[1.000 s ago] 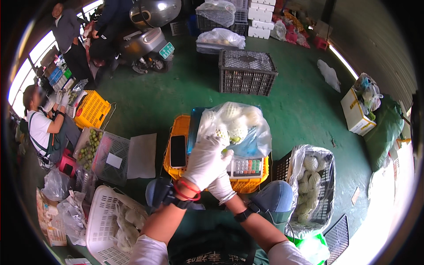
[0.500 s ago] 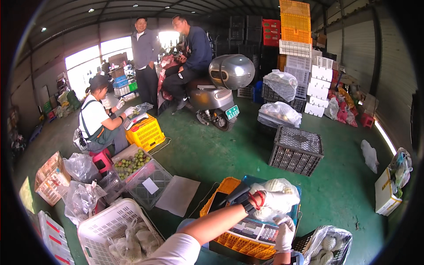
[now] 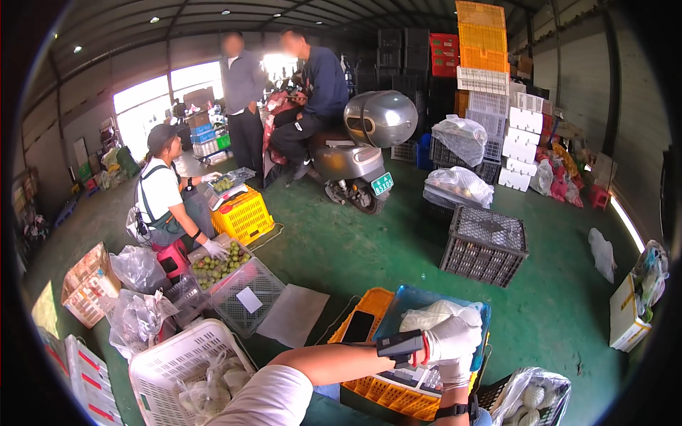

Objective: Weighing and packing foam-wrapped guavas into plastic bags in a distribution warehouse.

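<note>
On the blue tray (image 3: pixel 409 297) above the yellow crate (image 3: pixel 395 398), the head view shows a whitish plastic bag (image 3: pixel 435 314). The gloved left hand (image 3: pixel 452 340) and right hand (image 3: pixel 455 373) are close together at its near right side; whether they pinch it, I cannot tell.

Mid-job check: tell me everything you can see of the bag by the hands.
The translucent white plastic bag looks thin and wrinkled, bulging with pale contents whose detail is unclear. It rests on the shiny blue rectangular tray above the orange slatted plastic crate. The white-gloved left hand covers its near right side, with the white-gloved right hand just below in the picture. The bag's mouth and any finger grip are hidden.
</note>
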Demonstrator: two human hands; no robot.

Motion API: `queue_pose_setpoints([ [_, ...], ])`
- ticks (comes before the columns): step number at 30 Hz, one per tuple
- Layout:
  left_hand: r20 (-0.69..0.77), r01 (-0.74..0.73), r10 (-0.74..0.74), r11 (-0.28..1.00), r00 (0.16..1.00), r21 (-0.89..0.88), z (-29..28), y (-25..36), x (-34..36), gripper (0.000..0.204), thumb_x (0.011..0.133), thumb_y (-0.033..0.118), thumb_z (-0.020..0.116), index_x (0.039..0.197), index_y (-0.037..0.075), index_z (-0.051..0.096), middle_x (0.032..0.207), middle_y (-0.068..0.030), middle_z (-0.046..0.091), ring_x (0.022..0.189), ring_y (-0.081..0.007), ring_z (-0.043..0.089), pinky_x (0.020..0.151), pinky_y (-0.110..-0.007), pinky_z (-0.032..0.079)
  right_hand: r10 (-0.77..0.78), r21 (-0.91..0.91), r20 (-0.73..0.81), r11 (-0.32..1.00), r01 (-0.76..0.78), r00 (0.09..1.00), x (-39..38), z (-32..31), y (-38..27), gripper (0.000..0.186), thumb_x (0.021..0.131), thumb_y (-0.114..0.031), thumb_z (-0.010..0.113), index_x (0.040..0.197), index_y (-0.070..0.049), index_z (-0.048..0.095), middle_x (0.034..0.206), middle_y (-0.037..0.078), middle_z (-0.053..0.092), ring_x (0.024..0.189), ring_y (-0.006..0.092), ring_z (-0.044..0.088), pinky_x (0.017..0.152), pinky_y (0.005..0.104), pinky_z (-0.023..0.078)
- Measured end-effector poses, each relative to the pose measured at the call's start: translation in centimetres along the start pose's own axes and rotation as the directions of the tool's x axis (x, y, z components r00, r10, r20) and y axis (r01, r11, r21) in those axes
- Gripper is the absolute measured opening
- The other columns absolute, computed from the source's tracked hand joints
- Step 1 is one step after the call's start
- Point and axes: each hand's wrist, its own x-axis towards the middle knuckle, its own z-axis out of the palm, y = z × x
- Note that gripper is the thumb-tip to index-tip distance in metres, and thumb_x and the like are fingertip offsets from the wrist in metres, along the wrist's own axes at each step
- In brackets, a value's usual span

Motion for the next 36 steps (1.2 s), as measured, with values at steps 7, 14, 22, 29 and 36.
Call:
queue_pose_setpoints([
  [7,0.808,-0.194,0.366,-0.848,0.462,0.494,-4.7,-0.9,-0.1,0.026,0.086,0.032,0.063,0.103,0.011,0.062,0.092,-0.0093,0.065,0.075,-0.0260,0.064,0.067,-0.038,0.051,-0.194,-0.450,0.111,0.865,0.223,0.975,2.6,-5.5,4.5,0.038,0.096,-0.026,0.041,0.127,-0.005,0.045,0.121,0.009,0.054,0.111,0.0224,0.052,0.098,0.0381,0.039],
  [14,0.864,-0.018,0.357,-0.922,0.355,0.388,-2.5,-3.3,-1.8,0.042,0.084,0.024,0.065,0.122,0.010,0.054,0.109,-0.0121,0.060,0.084,-0.0311,0.061,0.072,-0.041,0.050,-0.173,-0.317,0.085,0.929,0.191,0.981,1.9,-3.0,4.1,0.043,0.095,-0.023,0.041,0.134,-0.006,0.042,0.128,0.009,0.052,0.118,0.0240,0.050,0.104,0.0389,0.037],
  [22,0.774,-0.049,0.430,-0.860,0.464,0.508,-2.5,-3.0,-1.8,0.043,0.078,0.026,0.066,0.117,0.009,0.055,0.090,-0.0160,0.065,0.078,-0.0323,0.064,0.070,-0.045,0.051,-0.146,-0.166,0.062,0.974,0.154,0.987,1.1,-1.7,3.6,0.047,0.093,-0.017,0.041,0.138,-0.006,0.038,0.131,0.010,0.050,0.121,0.0255,0.048,0.106,0.0389,0.035],
  [29,0.697,-0.296,0.381,-0.705,0.608,0.644,-4.1,-3.2,-0.5,0.037,0.079,0.026,0.065,0.111,0.010,0.057,0.083,-0.0153,0.066,0.074,-0.0333,0.065,0.066,-0.044,0.052,-0.131,-0.034,0.051,0.991,0.132,0.990,0.2,-0.7,3.8,0.051,0.090,-0.011,0.042,0.141,-0.006,0.035,0.134,0.010,0.048,0.123,0.0267,0.046,0.108,0.0389,0.033],
  [36,0.586,-0.066,0.420,-0.773,0.693,0.631,-1.4,-2.5,-1.1,0.025,0.083,0.024,0.064,0.101,0.009,0.057,0.077,-0.0154,0.065,0.069,-0.0344,0.065,0.059,-0.042,0.051,-0.094,0.332,0.083,0.941,0.061,0.992,0.8,0.2,1.3,0.057,0.088,-0.006,0.042,0.143,-0.006,0.032,0.136,0.011,0.047,0.126,0.0280,0.044,0.110,0.0389,0.030],
])
